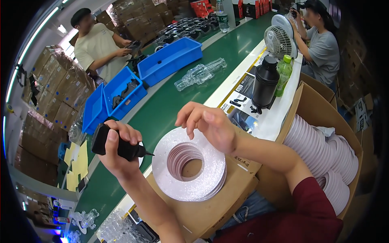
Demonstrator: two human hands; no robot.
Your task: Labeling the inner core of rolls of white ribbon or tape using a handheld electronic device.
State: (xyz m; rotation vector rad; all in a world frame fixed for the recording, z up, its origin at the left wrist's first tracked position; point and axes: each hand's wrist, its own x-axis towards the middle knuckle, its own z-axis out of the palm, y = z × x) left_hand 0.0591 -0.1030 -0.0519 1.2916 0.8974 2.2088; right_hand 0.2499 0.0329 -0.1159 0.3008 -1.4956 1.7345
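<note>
While right grip (pixel 214 127) hangs half-open, left grip (pixel 116 160) clasps black bottle (pixel 126 149).

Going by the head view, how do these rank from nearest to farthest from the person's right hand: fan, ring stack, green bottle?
1. Ring stack: just below the right hand in the picture.
2. Green bottle: ahead and to the right.
3. Fan: also ahead-right, beyond the bottle.

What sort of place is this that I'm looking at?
Most likely a factory assembly or packing area. A long green work surface runs through it, blue bins stand along it, one holding dark parts, and cardboard cartons are stacked high behind.
</note>
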